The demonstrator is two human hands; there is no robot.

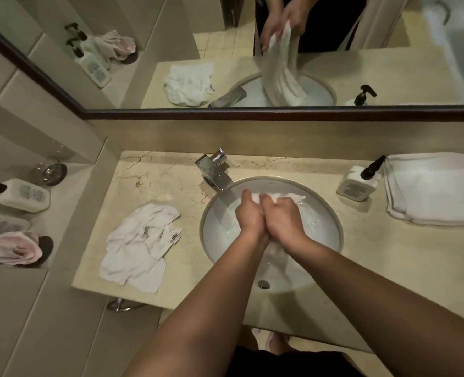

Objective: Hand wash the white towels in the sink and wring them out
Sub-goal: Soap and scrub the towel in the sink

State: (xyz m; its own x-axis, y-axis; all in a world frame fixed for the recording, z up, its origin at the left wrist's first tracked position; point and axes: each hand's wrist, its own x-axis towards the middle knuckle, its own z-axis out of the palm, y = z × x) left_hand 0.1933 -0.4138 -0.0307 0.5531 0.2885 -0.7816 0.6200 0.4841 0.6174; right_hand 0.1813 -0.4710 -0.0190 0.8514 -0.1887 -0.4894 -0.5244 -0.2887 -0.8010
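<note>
White and soaked, the towel is being held over the sink — both hands are curling tightly round its upper end, pressed close side by side, the left hand nearest the tap and the right hand just beside it. The rest of the cloth is hanging down under the wrists into the bowl, as the mirror is also showing. This is looking like the scrubbing or squeezing step on the first piece, so the task is probably somewhere in its early half. The next move is likely calling for a firm twist in opposite directions, keeping the cloth low so the run-off is falling inside the bowl.

The sink is holding shallow, rippling water, and the drain is sitting at its near side. On the tabletop a crumpled white towel is lying left of the bowl — whether washed or waiting, I cannot tell. To the right a soap bottle is standing just beside folded towels.
</note>
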